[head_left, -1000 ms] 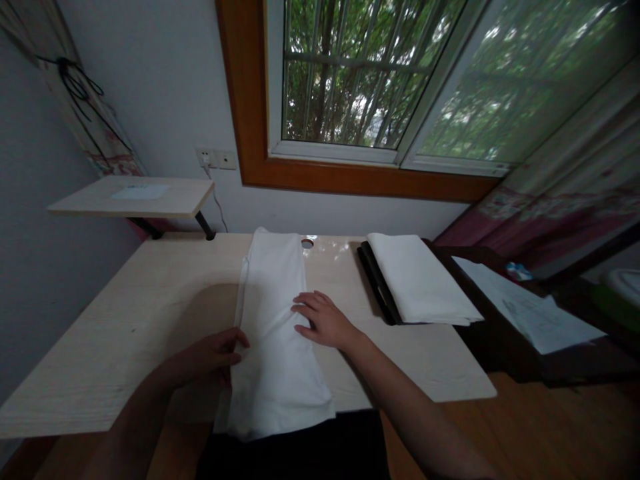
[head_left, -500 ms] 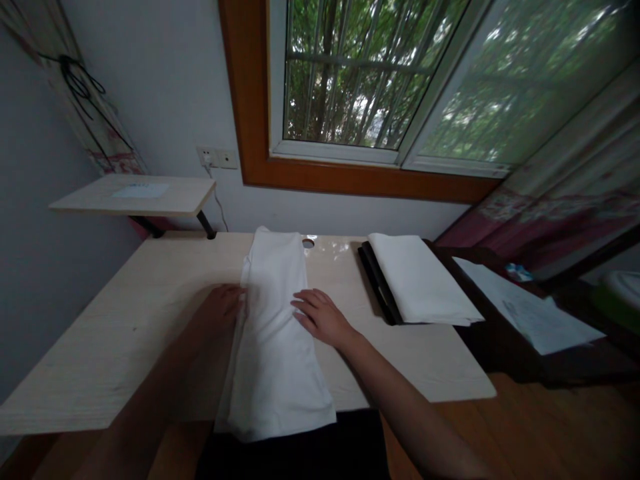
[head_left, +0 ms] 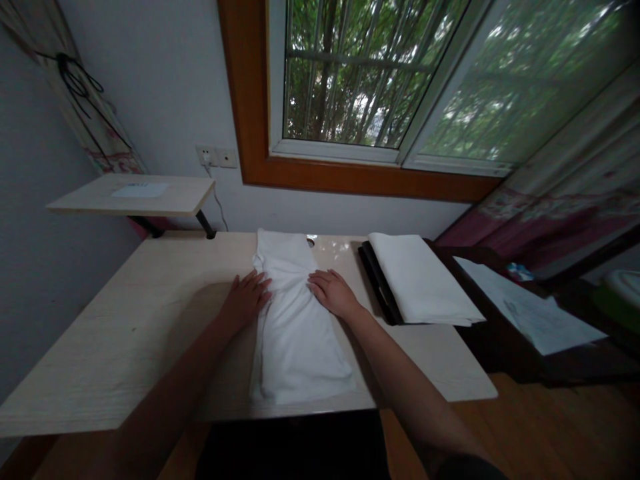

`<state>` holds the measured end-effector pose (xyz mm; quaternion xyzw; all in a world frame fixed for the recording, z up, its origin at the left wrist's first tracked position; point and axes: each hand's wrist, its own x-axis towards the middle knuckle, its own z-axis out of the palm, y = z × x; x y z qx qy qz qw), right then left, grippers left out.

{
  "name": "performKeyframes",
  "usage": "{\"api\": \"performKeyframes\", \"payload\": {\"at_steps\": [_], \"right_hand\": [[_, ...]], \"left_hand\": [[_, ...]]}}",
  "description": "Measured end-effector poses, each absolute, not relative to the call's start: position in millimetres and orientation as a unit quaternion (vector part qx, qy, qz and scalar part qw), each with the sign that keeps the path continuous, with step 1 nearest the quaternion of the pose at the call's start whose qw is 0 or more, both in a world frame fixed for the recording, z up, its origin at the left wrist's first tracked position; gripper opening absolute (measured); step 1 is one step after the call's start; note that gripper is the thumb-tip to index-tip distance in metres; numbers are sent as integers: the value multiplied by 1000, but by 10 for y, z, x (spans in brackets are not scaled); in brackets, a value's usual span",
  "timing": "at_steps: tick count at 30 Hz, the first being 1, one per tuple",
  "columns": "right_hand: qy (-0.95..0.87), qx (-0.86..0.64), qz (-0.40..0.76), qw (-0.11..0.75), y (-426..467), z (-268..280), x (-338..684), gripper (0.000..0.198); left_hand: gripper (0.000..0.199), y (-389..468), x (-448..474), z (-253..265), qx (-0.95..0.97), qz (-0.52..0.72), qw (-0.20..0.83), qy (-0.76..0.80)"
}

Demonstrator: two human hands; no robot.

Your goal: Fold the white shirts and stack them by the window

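A white cloth garment point(head_left: 300, 347), folded into a long strip, lies lengthwise on the pale wooden desk point(head_left: 125, 313); its exact kind does not show. Creases run across its middle, between my two hands. My left hand point(head_left: 246, 297) rests on its left edge, fingers spread and lying on the fabric. On the opposite edge lies my right hand point(head_left: 334, 292), its fingers stretched out over the cloth. The garment's lower end now sits just inside the desk's front edge.
To the right, a folded white cloth point(head_left: 425, 280) lies on a black folder-like object point(head_left: 377, 283). A raised shelf point(head_left: 185, 200) stands at the back left. Papers point(head_left: 530, 307) lie on a dark surface at the right. A window point(head_left: 360, 87) is behind the desk.
The garment has shifted away from me and to the right; its lower end no longer overhangs the desk edge. Both hands have moved forward and rightward with it.
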<state>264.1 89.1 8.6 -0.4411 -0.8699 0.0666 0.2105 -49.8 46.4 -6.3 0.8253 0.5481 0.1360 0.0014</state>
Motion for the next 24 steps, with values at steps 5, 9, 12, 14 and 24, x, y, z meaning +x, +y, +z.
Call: {"api": "performKeyframes", "payload": {"at_steps": [5, 9, 12, 14, 24], "right_hand": [[-862, -459, 83, 200, 1128, 87, 2754, 31], [-864, -454, 87, 199, 1163, 63, 2708, 34], [-866, -449, 94, 197, 1121, 45, 2675, 36], [-867, -450, 92, 195, 1059, 46, 2657, 35], [-893, -391, 36, 219, 334, 114, 2322, 37]], "left_hand": [[47, 672, -368, -26, 817, 138, -11, 559], [45, 820, -408, 52, 816, 180, -24, 549], [40, 900, -505, 90, 817, 212, -39, 535], [37, 933, -575, 89, 815, 222, -46, 533], [44, 1240, -795, -32, 817, 212, -38, 535]]}}
